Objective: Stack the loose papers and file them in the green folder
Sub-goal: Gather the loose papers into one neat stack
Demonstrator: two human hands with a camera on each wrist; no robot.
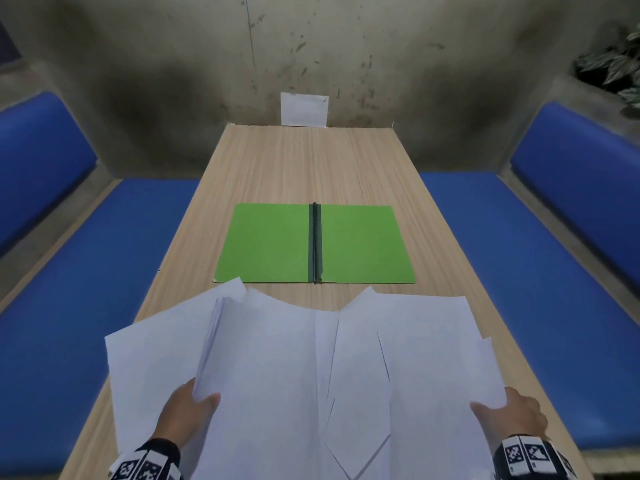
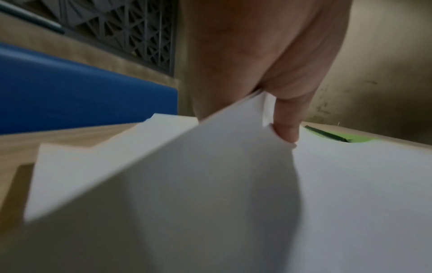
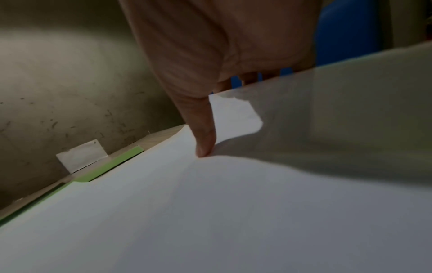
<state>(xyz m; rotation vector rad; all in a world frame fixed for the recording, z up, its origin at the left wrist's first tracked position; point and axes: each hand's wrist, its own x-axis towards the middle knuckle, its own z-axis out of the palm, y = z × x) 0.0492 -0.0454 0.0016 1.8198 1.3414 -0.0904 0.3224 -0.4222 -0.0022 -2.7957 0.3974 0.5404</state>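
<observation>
Several loose white papers (image 1: 298,368) lie fanned and overlapping across the near end of the wooden table (image 1: 311,161). My left hand (image 1: 192,407) pinches the left edge of the papers (image 2: 210,166), thumb on top and fingers underneath. My right hand (image 1: 512,414) pinches their right edge, its thumb (image 3: 204,140) pressing down on the sheets (image 3: 210,212). Beyond the papers the green folder (image 1: 270,244) lies open flat, with a dark spine (image 1: 315,242) down its middle. A strip of the folder (image 3: 112,166) shows past the sheets in the right wrist view.
Blue padded benches (image 1: 86,271) (image 1: 519,254) run along both sides of the table. A small white card (image 1: 304,109) leans on the grey wall at the far end. A leafy plant (image 1: 616,64) sits at the upper right.
</observation>
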